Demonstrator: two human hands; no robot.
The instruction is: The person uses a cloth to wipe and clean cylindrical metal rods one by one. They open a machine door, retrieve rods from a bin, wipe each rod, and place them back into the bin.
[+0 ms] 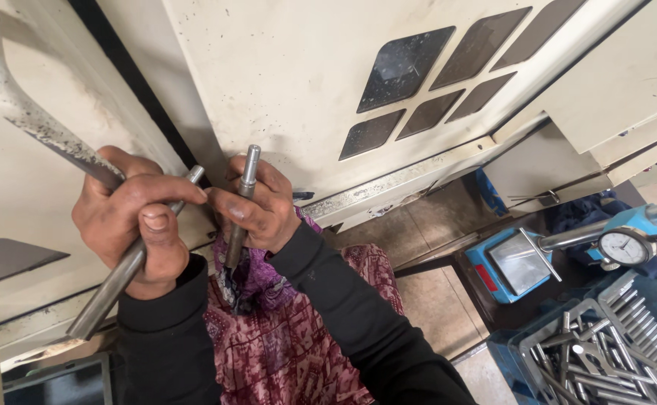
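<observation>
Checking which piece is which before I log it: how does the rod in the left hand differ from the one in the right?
The left-hand rod is plain, longer and slanted, running from below the left hand to the fingertips. The right-hand rod is shorter, nearly upright and has a stepped, grooved top end above the right hand. Both are bare grey metal.

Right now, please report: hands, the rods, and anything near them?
Left hand gripping long steel rod. Right hand holding short grooved pin upright. Patterned cloth just below; cream machine door behind.
</observation>
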